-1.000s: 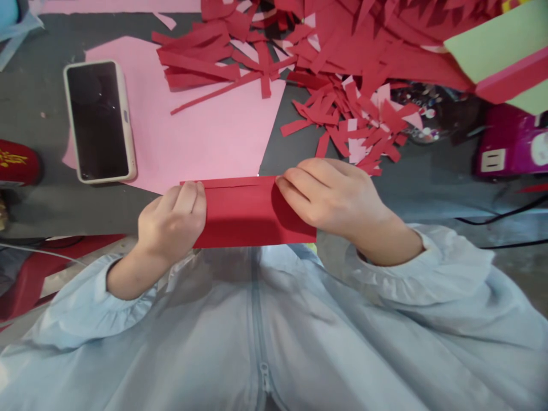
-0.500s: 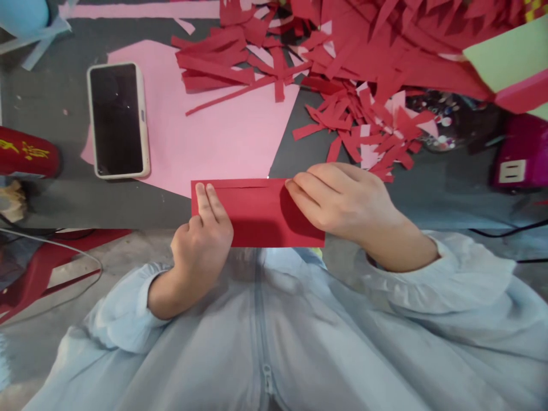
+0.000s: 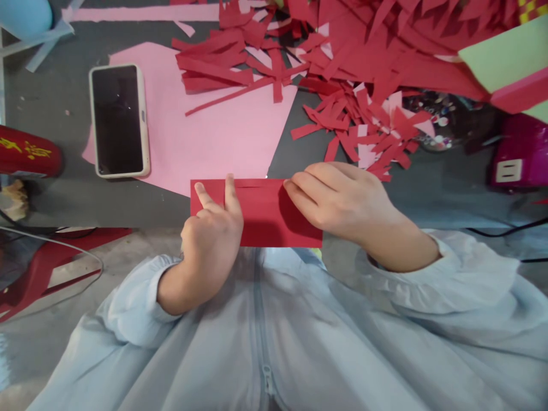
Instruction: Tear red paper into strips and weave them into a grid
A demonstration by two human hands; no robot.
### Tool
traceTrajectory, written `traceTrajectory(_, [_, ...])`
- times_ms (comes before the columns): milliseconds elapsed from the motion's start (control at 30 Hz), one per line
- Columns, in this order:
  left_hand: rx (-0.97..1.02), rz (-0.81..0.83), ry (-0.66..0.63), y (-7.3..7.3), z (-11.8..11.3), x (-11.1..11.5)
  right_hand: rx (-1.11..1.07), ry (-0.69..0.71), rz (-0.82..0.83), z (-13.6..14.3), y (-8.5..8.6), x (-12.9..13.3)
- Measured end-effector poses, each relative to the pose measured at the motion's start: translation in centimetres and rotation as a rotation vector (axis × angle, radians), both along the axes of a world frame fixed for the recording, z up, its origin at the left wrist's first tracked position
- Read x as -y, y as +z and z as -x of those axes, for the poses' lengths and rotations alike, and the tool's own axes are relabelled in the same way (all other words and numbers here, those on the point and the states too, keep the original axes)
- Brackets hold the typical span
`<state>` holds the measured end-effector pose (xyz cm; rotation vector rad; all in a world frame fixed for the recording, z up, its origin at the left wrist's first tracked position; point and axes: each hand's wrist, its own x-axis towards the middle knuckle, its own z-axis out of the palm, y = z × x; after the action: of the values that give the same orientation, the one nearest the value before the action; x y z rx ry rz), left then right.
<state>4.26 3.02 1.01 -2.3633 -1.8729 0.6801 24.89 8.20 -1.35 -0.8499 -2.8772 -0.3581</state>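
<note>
In the head view, we saw a flat red rectangular paper [image 3: 265, 214] at the front edge of a dark grey tabletop [image 3: 169, 212]. The bare right hand [image 3: 331, 200] pinched its upper edge; the bare left hand [image 3: 212, 242] had 2 fingers spread over it, its grip unclear to us. Uneven pressure, we judged, could skew the narrow top fold [image 3: 257, 183].

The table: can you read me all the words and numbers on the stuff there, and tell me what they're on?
Red can: yellow characters, maybe Chinese, too blurred and partly cut off to read for sure.
Phone: dark screen, no words that I can see.
Purple box: a pale square with dark marks, too small to make out.
Red paper: no writing seen.
</note>
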Motion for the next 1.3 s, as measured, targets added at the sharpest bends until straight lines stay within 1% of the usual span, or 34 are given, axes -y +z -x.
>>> traceTrajectory(67, [-0.057,-0.003,-0.054,0.0,-0.3,0.1,-0.021,-0.005,0.027,0.0,0.1,0.0])
traceTrajectory(167, [-0.109,0.014,-0.083,0.0,-0.6,0.4,-0.013,-0.048,0.077,0.1,0.2,0.2])
traceTrajectory(267, [-0.129,0.020,-0.077,0.0,-0.9,0.5,0.039,-0.071,0.023,0.1,0.3,0.5])
traceTrajectory(400, [-0.097,0.006,-0.018,-0.2,-1.4,0.6,0.021,-0.029,-0.126,-0.1,0.2,0.8])
traceTrajectory(500, [-0.002,0.000,0.059,-0.5,-2.0,0.9,0.023,-0.024,-0.153,-0.2,0.3,0.9])
traceTrajectory(600, [0.126,0.007,0.088,-0.7,-2.7,1.2,0.009,-0.042,-0.076,-0.2,0.2,1.1])
traceTrajectory(667, [0.159,-0.002,0.058,-0.7,-3.1,1.2,-0.012,-0.085,-0.025,-0.1,0.1,1.2])
traceTrajectory(733, [0.174,-0.021,0.004,-0.7,-3.3,1.1,-0.041,-0.110,-0.031,0.0,-0.2,1.3])
traceTrajectory(800, [0.196,-0.033,-0.039,-0.6,-3.2,1.0,-0.072,-0.107,-0.073,0.0,-0.5,1.5])
traceTrajectory(867, [0.225,-0.040,-0.046,-0.5,-2.7,1.0,-0.089,-0.113,-0.080,0.0,-0.7,1.6])
traceTrajectory(933, [0.245,-0.043,0.004,-0.3,-1.9,1.0,-0.092,-0.136,-0.051,0.0,-0.7,1.6])
traceTrajectory(1033, [0.250,-0.017,0.145,-0.2,-0.8,1.0,-0.071,-0.150,-0.019,0.0,-0.6,1.5])
traceTrajectory(1100, [0.256,0.004,0.192,-0.2,-0.4,1.0,-0.060,-0.145,-0.017,0.0,-0.4,1.5])
traceTrajectory(1167, [0.268,0.014,0.195,-0.3,-0.4,1.0,-0.059,-0.147,0.028,0.0,-0.1,1.6])
traceTrajectory(1267, [0.302,0.027,0.170,-0.4,-1.0,0.9,-0.054,-0.182,0.132,0.1,0.3,1.9])
traceTrajectory(1300, [0.316,0.033,0.155,-0.4,-1.2,0.9,-0.050,-0.194,0.136,0.1,0.4,2.1])
